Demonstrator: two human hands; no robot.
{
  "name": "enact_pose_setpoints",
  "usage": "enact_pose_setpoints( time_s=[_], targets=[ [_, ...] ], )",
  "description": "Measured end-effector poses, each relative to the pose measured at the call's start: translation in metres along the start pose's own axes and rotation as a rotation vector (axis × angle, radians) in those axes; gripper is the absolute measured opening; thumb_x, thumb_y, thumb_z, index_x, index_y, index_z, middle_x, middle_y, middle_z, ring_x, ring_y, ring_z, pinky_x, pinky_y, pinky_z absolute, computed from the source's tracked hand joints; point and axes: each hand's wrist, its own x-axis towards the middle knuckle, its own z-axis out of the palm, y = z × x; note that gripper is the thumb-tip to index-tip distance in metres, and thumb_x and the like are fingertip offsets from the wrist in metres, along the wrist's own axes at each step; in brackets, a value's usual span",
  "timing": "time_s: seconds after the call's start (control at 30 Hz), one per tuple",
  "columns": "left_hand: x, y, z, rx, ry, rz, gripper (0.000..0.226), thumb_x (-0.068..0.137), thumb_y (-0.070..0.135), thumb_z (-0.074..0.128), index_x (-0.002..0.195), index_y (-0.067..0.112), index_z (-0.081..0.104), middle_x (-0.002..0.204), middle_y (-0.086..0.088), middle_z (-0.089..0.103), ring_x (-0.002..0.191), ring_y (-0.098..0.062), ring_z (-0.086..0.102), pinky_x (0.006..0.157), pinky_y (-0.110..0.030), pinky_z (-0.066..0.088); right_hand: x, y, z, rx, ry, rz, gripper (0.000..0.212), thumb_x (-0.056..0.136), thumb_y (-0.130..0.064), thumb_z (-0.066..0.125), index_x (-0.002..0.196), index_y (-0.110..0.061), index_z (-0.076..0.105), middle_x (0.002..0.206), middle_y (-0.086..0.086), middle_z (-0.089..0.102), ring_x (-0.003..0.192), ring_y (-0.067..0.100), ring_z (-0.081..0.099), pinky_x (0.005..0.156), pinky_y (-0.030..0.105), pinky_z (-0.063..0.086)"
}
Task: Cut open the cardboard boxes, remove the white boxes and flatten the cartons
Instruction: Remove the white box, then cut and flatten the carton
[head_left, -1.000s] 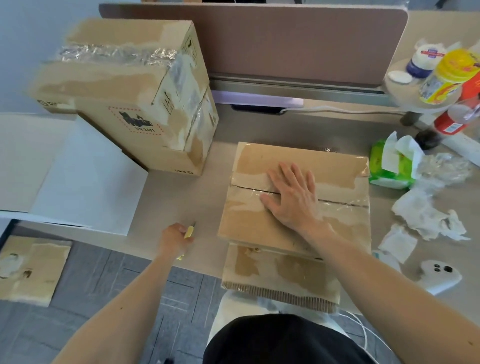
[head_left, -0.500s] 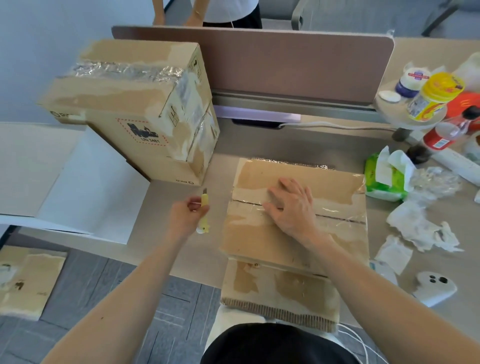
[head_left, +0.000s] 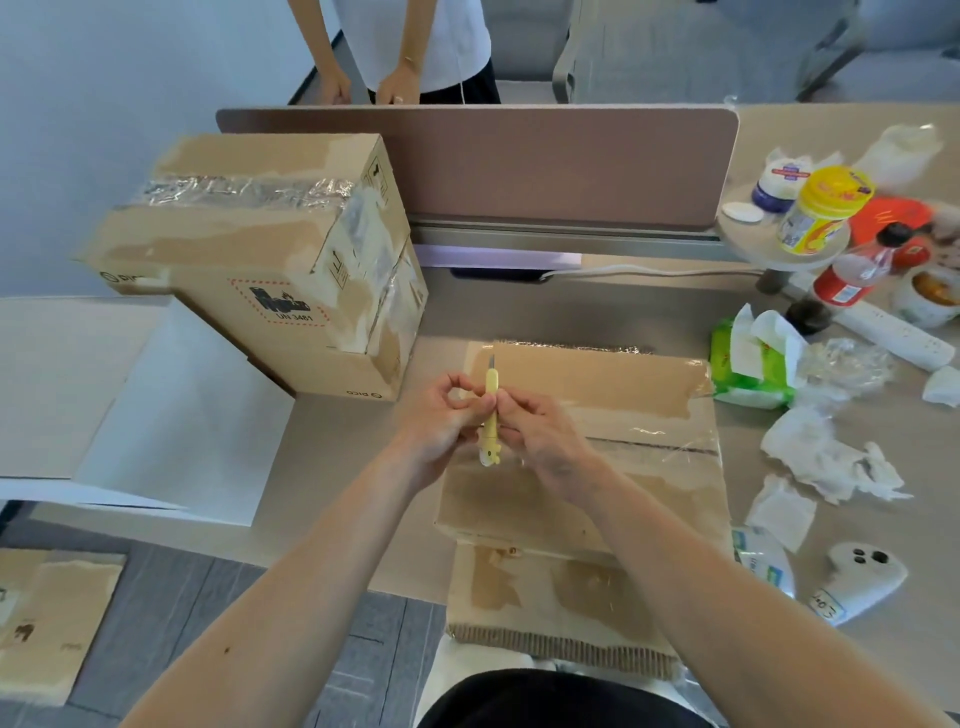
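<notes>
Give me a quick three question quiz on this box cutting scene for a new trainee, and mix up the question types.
1. True or false: the yellow knife lies untouched on the desk.
2. Who grips the knife? A: the left hand only. B: the right hand only. C: both hands.
3. Fill in: the tall taped carton stands to the ___ of the flat carton in front of the person.

Key: 1 false, it is held up above the flat carton. 2 C. 3 left.
</notes>
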Motion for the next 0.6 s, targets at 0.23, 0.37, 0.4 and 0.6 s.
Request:
enact_pose_setpoints(
  time_s=[0.23, 0.37, 0.4, 0.6],
  targets=[
    [0.009, -0.003, -0.018, 0.54, 0.203, 0.175, 0.041, 0.065, 0.037, 0.089, 0.094, 0.024, 0.062, 0.097, 0.0, 0.068, 0.079, -0.013, 0.057, 0.075, -0.031, 0.047, 0.005, -0.002, -0.005, 0.055, 0.18, 0.095, 0.014, 0.097, -0.016, 0.061, 0.085, -0.01, 0.067, 0.072, 0.008, 0.066, 0.071, 0.027, 0.062, 0.073, 0.045, 0.053],
    [0.018, -0.008, -0.041, 0.941, 0.062, 0.138, 0.062, 0.068, 0.034, 0.09, 0.124, 0.037, 0.063, 0.137, 0.001, 0.039, 0.13, -0.017, 0.04, 0.107, -0.028, 0.031, 0.008, -0.004, -0.02, -0.355, 0.246, -0.05, 0.013, 0.095, -0.019, 0.064, 0.083, -0.016, 0.068, 0.072, 0.002, 0.062, 0.051, 0.016, 0.061, 0.056, 0.029, 0.053],
    [0.02, -0.011, -0.045, 0.988, 0.015, 0.117, 0.07, 0.069, 0.034, 0.089, 0.131, 0.04, 0.059, 0.145, 0.0, 0.033, 0.139, -0.018, 0.032, 0.113, -0.03, 0.026, 0.009, -0.004, -0.024, -0.529, 0.234, -0.11, 0.012, 0.093, -0.02, 0.066, 0.082, -0.017, 0.069, 0.071, -0.002, 0.063, 0.052, 0.014, 0.06, 0.056, 0.026, 0.05],
    [0.026, -0.015, -0.051, 0.95, -0.073, 0.033, 0.083, 0.07, 0.037, 0.087, 0.139, 0.053, 0.043, 0.158, 0.006, 0.021, 0.146, -0.017, 0.022, 0.118, -0.033, 0.021, 0.018, -0.005, -0.021, -1.049, 0.076, -0.283, 0.009, 0.085, -0.021, 0.07, 0.088, -0.017, 0.077, 0.089, 0.0, 0.072, 0.083, 0.019, 0.063, 0.08, 0.035, 0.05]
  ],
)
